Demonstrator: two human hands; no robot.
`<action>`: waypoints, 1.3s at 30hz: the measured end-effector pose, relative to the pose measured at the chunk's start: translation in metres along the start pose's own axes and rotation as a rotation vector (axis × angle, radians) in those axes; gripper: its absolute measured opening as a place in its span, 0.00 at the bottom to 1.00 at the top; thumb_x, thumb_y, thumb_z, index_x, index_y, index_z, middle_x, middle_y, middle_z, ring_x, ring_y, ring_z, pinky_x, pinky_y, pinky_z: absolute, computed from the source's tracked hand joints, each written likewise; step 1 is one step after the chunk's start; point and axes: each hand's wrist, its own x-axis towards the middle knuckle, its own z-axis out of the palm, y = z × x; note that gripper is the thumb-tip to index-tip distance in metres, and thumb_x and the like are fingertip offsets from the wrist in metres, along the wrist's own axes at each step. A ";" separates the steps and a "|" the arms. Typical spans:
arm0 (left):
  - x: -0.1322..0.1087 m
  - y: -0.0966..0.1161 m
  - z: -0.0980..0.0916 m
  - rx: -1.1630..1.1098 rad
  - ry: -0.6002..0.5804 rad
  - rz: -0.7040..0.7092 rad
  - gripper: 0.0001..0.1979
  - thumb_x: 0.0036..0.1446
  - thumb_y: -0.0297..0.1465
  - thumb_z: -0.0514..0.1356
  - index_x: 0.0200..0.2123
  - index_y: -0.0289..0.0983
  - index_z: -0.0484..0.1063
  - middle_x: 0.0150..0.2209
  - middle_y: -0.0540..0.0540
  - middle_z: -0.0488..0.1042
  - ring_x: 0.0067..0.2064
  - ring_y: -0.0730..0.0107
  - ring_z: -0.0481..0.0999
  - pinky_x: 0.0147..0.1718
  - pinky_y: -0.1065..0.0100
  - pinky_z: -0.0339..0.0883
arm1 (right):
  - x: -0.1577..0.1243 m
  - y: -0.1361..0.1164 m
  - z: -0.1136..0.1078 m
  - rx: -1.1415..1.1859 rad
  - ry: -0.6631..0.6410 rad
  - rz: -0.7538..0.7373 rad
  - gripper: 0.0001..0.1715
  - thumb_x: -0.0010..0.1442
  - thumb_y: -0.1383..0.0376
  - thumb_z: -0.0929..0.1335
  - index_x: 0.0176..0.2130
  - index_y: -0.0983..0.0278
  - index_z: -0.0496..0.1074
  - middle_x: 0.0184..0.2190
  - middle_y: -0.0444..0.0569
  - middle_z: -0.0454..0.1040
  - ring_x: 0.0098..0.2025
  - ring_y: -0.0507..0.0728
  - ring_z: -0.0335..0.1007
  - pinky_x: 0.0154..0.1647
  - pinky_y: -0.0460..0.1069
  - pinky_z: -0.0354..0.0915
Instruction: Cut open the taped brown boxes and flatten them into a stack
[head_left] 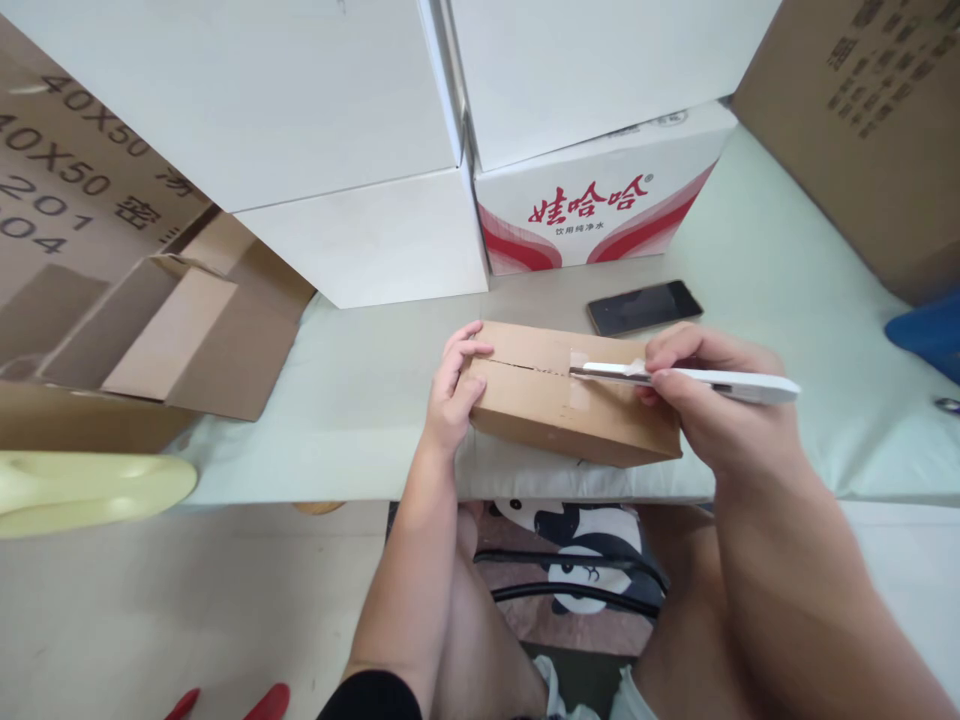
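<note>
A brown cardboard box [555, 402] lies on the pale green table cover, close to its front edge. My left hand [454, 385] grips the box's left end, fingers on top and at the side. In my right hand [709, 395] is a white utility knife [750, 386], held over the right part of the box. Its blade tip points left and meets the seam near a strip of clear tape [579, 385]. Left of the tape, the seam between the flaps shows as a dark, partly ragged line.
Behind the box lies a black phone [645, 307]. White cartons [405, 240] and a red-and-white carton [592, 215] stand at the back. An open cardboard box [240, 350] is at left, a large brown carton [862, 130] at right. A yellow-green object [90, 490] sits at the left edge.
</note>
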 end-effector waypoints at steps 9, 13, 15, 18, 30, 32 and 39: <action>-0.001 0.000 0.000 0.012 0.004 0.017 0.25 0.59 0.56 0.60 0.48 0.43 0.73 0.67 0.37 0.66 0.70 0.40 0.64 0.67 0.37 0.58 | -0.001 0.002 -0.002 0.036 -0.018 0.002 0.04 0.56 0.65 0.73 0.30 0.60 0.75 0.30 0.42 0.74 0.27 0.50 0.68 0.26 0.47 0.60; -0.001 -0.001 0.000 0.037 -0.007 0.023 0.25 0.60 0.56 0.59 0.48 0.43 0.72 0.67 0.37 0.65 0.70 0.40 0.64 0.67 0.38 0.58 | 0.000 0.000 -0.002 0.026 -0.015 0.003 0.04 0.55 0.66 0.73 0.29 0.60 0.75 0.30 0.42 0.74 0.27 0.50 0.68 0.26 0.47 0.59; -0.001 -0.001 0.000 0.032 -0.006 0.021 0.25 0.60 0.56 0.59 0.48 0.42 0.72 0.67 0.37 0.65 0.70 0.40 0.64 0.67 0.38 0.58 | 0.001 -0.001 -0.002 0.021 -0.017 0.002 0.04 0.55 0.67 0.73 0.29 0.60 0.75 0.29 0.42 0.73 0.27 0.50 0.67 0.26 0.47 0.59; -0.001 -0.001 0.000 0.021 -0.004 0.020 0.25 0.59 0.56 0.60 0.48 0.42 0.72 0.67 0.37 0.65 0.70 0.39 0.64 0.67 0.37 0.58 | 0.001 -0.002 -0.001 0.012 -0.024 0.007 0.04 0.55 0.68 0.72 0.29 0.61 0.74 0.29 0.42 0.73 0.27 0.50 0.66 0.26 0.48 0.58; -0.001 -0.001 -0.002 -0.014 -0.025 0.013 0.26 0.58 0.57 0.62 0.47 0.42 0.74 0.67 0.36 0.66 0.70 0.39 0.65 0.67 0.38 0.59 | 0.002 -0.011 -0.008 -0.066 -0.089 0.093 0.07 0.55 0.62 0.73 0.28 0.61 0.73 0.28 0.43 0.73 0.28 0.52 0.68 0.28 0.48 0.58; -0.001 0.000 -0.003 0.001 -0.038 0.010 0.27 0.58 0.57 0.62 0.47 0.42 0.74 0.68 0.36 0.66 0.70 0.40 0.65 0.66 0.38 0.60 | 0.002 -0.014 -0.009 -0.079 -0.107 0.096 0.09 0.54 0.60 0.73 0.27 0.61 0.72 0.27 0.43 0.73 0.28 0.52 0.67 0.28 0.48 0.57; -0.002 0.000 -0.005 0.010 -0.061 0.015 0.26 0.59 0.56 0.62 0.48 0.41 0.74 0.68 0.34 0.65 0.70 0.40 0.65 0.65 0.39 0.62 | 0.003 -0.015 -0.010 -0.086 -0.092 0.105 0.11 0.53 0.59 0.73 0.26 0.61 0.71 0.27 0.44 0.74 0.27 0.52 0.69 0.28 0.48 0.59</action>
